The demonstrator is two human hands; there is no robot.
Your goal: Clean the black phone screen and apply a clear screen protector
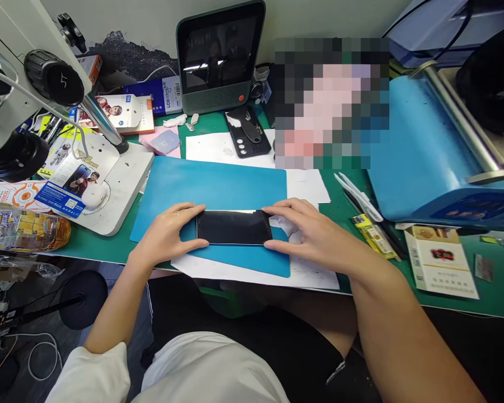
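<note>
The dark phone (234, 227) lies crosswise between the two hands, its black glass facing up, over the near half of the blue mat (210, 182); whether it rests flat on the mat or is held slightly above it I cannot tell. The left hand (168, 230) is at its left end, grasping it by the edges: a fingertip touches the far left corner and the thumb the near left corner, so that end of the phone sits in the opening between them. The right hand (313, 232) grasps the other end in the same way, a fingertip at the far right corner and the thumb at the near right one, with the rest of its fingers bent behind. The long edges of the phone are uncovered along the middle, and a pale strip shows along the far edge. Just beside the phone, partly hidden by the right hand, is a crumpled white wrapping (293, 232). White paper (315, 274) shows under the mat at the near edge of the green tabletop (94, 253). Beyond the mat, well apart from the hands, a black back cover (234, 124) lies with a dark grey tool (251, 133) across it, in front of an upright screen (222, 53). The white stand base (126, 196) of a microscope is to the left, and to the right white tweezers (358, 193) lie near a blue machine (420, 162)
</note>
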